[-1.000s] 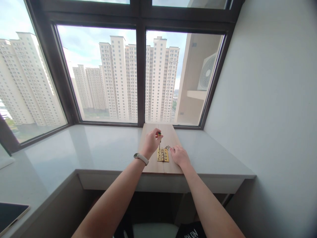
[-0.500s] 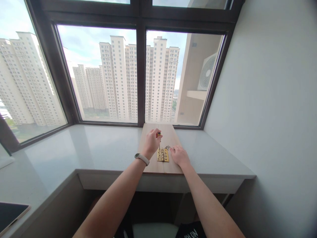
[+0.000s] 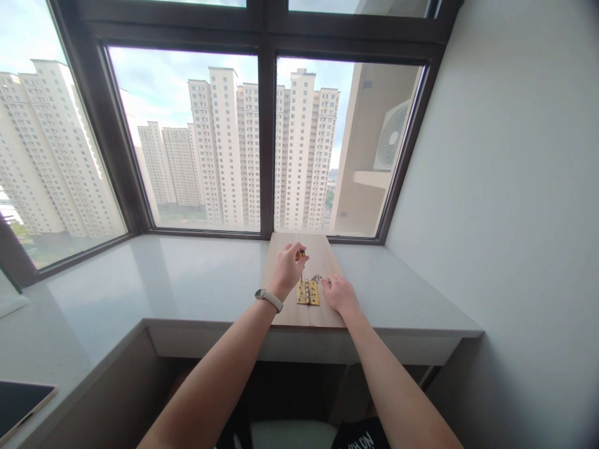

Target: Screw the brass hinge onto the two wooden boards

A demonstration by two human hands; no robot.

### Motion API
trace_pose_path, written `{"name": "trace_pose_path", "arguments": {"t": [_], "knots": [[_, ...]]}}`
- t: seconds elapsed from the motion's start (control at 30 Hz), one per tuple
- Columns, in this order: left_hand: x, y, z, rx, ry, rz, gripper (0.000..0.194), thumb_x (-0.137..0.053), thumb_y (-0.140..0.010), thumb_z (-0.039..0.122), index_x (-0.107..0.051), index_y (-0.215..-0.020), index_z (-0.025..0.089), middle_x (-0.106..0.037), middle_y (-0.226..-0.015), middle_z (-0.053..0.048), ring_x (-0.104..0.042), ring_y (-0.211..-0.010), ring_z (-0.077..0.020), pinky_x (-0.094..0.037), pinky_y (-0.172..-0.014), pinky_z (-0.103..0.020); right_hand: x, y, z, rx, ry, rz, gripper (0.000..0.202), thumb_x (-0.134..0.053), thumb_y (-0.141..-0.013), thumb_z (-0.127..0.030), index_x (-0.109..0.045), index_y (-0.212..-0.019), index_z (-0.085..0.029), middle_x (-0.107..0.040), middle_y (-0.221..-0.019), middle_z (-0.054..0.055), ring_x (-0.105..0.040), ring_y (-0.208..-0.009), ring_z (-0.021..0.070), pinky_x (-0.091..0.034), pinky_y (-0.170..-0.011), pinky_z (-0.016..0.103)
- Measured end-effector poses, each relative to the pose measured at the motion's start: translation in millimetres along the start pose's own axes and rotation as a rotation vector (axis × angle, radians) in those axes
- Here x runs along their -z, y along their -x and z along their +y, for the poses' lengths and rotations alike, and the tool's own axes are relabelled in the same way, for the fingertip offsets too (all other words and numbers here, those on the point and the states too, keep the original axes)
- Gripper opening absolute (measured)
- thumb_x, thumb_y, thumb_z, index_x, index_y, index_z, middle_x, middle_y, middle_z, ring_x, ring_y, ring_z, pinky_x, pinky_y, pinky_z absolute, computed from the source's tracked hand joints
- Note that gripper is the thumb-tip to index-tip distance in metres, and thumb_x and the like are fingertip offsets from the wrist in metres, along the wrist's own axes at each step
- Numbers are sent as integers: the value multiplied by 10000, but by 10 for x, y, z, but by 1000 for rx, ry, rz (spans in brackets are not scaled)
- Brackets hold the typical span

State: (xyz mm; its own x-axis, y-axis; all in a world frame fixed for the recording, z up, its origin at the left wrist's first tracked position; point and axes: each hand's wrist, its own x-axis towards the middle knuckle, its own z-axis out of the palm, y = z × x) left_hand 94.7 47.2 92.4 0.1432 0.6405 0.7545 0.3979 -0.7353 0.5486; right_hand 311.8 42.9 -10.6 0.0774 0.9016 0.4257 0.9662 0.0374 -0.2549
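My left hand [image 3: 289, 269] is closed around the short handle of a screwdriver [image 3: 302, 254]. The handle shows black and yellow, and its thin shaft points down at the upper left part of a brass hinge [image 3: 307, 293]. The hinge lies unfolded across the seam between two light wooden boards [image 3: 318, 249]. Whether a screw sits under the tip is too small to tell. Right of the hinge, my right hand [image 3: 340, 294] rests on the right board, its fingers lying loosely out. Beside its fingertips is a little pile of screws [image 3: 317, 278].
The boards lie on a white countertop [image 3: 210, 268] and reach back to the window frame [image 3: 266, 143]. A plain wall [image 3: 491, 187] stands on the right. At the lower left edge is a dark-screened tablet-like device [image 3: 23, 402].
The screwdriver handle has turned a little in my left fingers, which have shifted slightly to the right. My right hand, the hinge and the screws stay where they were.
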Motion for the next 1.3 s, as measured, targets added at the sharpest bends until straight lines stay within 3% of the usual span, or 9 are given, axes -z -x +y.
{"name": "trace_pose_path", "arguments": {"t": [0.33,0.77,1.2,1.3], "knots": [[-1,13,-9,-13,44,12,148,-671,-902,212,-622,-1041,225,-646,-1010,-59,-647,-794,-160,-580,-752,-325,-15,-3,0,-6,13,-4,431,-368,-1046,-474,-683,-1134,-192,-665,-1219,120,-554,-1167,233,-342,-990,320],[16,-16,-5,8,37,-7,149,-649,-899,185,-646,-1043,223,-630,-928,-44,-639,-784,-163,-584,-717,-311,22,6,-21,-12,13,-8,435,-368,-1044,-475,-689,-1117,-191,-669,-1208,120,-562,-1162,241,-359,-994,331],[159,-45,65,-19,136,70,167,-650,-910,215,-651,-1076,237,-608,-942,-38,-628,-797,-147,-622,-755,-316,17,-45,14,-16,-12,-42,404,-345,-1047,-386,-706,-1068,-207,-683,-1178,98,-578,-1136,215,-382,-975,297],[215,-43,48,-10,139,72,165,-659,-905,226,-652,-1070,231,-607,-938,-38,-626,-779,-144,-624,-742,-316,42,-115,27,-18,-27,-38,354,-403,-1026,-355,-695,-1140,-190,-678,-1202,111,-573,-1147,225,-386,-979,299]]}}
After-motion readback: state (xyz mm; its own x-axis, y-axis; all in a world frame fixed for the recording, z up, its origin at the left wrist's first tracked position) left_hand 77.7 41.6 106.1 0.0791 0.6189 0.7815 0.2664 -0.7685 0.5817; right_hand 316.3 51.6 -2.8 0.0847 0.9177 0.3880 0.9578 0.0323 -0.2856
